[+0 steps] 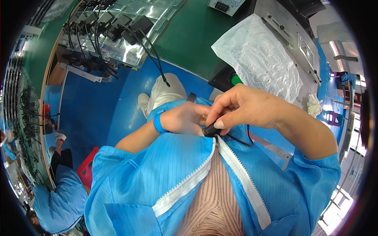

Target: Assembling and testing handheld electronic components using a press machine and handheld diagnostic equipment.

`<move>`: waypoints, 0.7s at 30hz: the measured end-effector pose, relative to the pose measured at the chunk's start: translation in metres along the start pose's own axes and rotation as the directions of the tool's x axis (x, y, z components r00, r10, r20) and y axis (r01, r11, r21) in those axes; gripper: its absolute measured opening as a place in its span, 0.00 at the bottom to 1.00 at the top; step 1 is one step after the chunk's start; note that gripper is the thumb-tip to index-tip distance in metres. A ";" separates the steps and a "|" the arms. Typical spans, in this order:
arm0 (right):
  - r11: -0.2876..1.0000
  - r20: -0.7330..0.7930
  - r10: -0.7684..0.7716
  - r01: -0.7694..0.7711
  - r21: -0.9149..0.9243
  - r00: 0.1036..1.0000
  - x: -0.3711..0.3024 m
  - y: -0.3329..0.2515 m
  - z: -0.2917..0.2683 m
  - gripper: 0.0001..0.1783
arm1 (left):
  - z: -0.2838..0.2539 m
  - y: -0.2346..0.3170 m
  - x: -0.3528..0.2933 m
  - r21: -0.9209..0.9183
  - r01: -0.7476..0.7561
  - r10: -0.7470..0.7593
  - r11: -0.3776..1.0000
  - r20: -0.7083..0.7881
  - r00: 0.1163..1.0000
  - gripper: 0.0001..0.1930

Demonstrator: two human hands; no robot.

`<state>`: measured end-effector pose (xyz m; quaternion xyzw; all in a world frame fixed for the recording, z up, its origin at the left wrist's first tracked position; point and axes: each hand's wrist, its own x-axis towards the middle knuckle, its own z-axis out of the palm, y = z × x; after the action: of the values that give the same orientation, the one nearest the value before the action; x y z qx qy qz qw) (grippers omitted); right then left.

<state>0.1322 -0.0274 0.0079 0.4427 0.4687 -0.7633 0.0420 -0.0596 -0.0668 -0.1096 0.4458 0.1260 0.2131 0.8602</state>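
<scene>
Close in front of my chest, both hands meet on a small black plastic piece with a black cable point(241, 141); most of the piece point(211, 131) is covered by fingers, so its exact kind cannot be made out. My left hand point(182, 118), with a blue strap point(158, 122) round its wrist, grips the piece from the left, its fingers curled and partly blurred. From the right, my right hand point(246, 107) pinches the same piece between thumb and fingers. The cable loops out to the right below my right hand. A dark strip point(191, 97) juts up behind my left hand.
Several black power adapters point(114, 31) with dangling cables lie on clear plastic trays point(136, 59) at the far left. Crumpled white wrapping point(260, 55) covers part of the green bench point(189, 43), near a metal fixture point(293, 43). Another person in blue point(59, 198) is at lower left.
</scene>
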 end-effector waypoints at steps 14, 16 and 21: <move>0.995 -0.004 0.008 -0.009 -0.099 1.000 0.005 -0.002 0.003 0.09 | -0.007 -0.002 -0.001 0.122 0.007 -0.009 0.992 0.020 1.000 0.24; 0.999 0.024 -0.024 0.023 0.029 0.999 0.004 0.004 -0.002 0.09 | -0.007 -0.004 -0.002 0.133 -0.005 0.004 0.991 0.007 1.000 0.24; 0.997 0.046 0.029 -0.032 0.075 0.999 0.003 0.006 -0.005 0.10 | -0.005 -0.002 0.000 -0.049 -0.004 0.006 0.999 0.046 0.999 0.27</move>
<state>0.1365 -0.0263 0.0011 0.4338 0.4316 -0.7895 0.0474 -0.0609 -0.0642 -0.1135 0.4295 0.0998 0.2081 0.8731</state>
